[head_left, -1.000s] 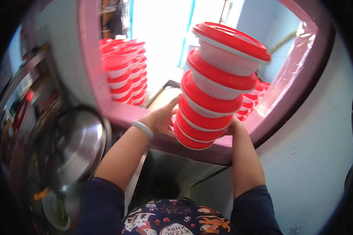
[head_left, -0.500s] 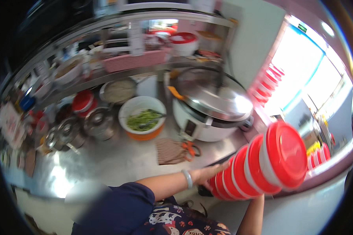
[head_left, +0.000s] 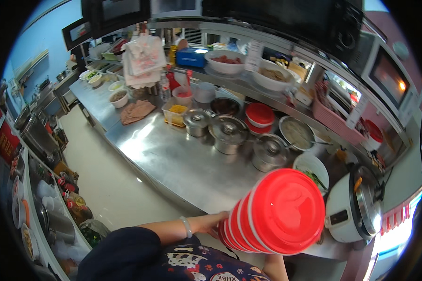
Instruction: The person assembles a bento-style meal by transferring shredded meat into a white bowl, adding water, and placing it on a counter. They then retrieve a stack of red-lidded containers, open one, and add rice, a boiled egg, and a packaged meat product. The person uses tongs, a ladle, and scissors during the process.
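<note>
A tall stack of round red-and-white plastic containers (head_left: 286, 210) leans toward the upper right, its flat red top facing up. My left hand (head_left: 214, 224), with a pale bangle at the wrist, is closed against the stack's lower left side. From below, my right forearm (head_left: 275, 268) runs up to the stack's underside, where the containers hide that hand and its fingers. Just beyond the stack are a white bowl of chopped greens (head_left: 314, 169) and a lidded steel pot (head_left: 270, 152). A white rice cooker (head_left: 344, 210) stands to the right.
A long steel counter (head_left: 164, 159) curves away to the left. It carries more lidded pots (head_left: 227, 133), a red-lidded container (head_left: 260, 116), a pan (head_left: 296, 133) and a brown cloth (head_left: 137, 112). A shelf with food bowls (head_left: 273, 75) runs above. Bottles (head_left: 77, 206) line the left side.
My view has swung left, bringing the counter's far end and the left-hand shelves into sight. The stack has come along in my hands, its top now turned more toward me.
</note>
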Demonstrator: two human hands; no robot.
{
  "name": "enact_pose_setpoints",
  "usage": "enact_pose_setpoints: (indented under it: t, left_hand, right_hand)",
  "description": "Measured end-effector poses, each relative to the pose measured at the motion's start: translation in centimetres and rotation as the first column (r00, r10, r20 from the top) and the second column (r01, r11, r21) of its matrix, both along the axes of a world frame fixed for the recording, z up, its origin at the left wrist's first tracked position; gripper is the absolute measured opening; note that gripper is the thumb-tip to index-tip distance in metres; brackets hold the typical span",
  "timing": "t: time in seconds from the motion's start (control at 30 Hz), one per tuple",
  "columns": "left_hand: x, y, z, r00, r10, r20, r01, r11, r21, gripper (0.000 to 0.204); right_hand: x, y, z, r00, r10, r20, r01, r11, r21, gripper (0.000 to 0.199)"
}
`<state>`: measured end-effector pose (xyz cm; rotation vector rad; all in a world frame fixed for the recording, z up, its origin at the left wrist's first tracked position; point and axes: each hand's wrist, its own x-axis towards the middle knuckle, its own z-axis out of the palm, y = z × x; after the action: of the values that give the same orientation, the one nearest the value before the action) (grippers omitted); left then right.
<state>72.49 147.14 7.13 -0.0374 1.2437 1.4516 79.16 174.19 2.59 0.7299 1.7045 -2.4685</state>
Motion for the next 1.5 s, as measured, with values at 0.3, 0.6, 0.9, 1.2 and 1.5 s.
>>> enact_pose_setpoints:
  t: [0.3,0.6,0.9,1.2,1.5]
  left_hand:
    - [-13.0,-28.7,-5.0,0.918,0.396,-0.02,-0.395,0.917,0.05,0.077]
    - [-34.1,-52.2,-8.0,0.916,0.324,-0.235,-0.341,0.939,-0.035,0.086]
    - [-47.7,-62.6,-13.1,0.286,-0.435,-0.854,-0.861,0.275,-0.429,0.044]
    - [-44.7,-67.4,-9.6,0.361,-0.484,-0.798,-0.86,0.159,-0.485,0.03]
    - [-55.0,-66.3,14.8,0.09,0.679,-0.728,-0.897,0.373,0.237,0.049]
  right_hand:
    - [-21.6,-27.5,-1.7,0.94,0.337,-0.049,-0.334,0.94,0.061,0.051]
    - [-37.3,-49.5,-2.9,0.915,0.382,0.131,-0.359,0.917,-0.174,0.047]
    - [-47.5,-62.4,-4.1,0.983,0.163,0.081,-0.129,0.937,-0.325,0.044]
    - [-56.9,-70.2,-2.8,0.993,-0.078,0.088,0.095,0.974,-0.208,0.052]
    - [-54.1,-68.0,-4.8,0.935,0.341,0.101,-0.354,0.872,0.338,0.066]
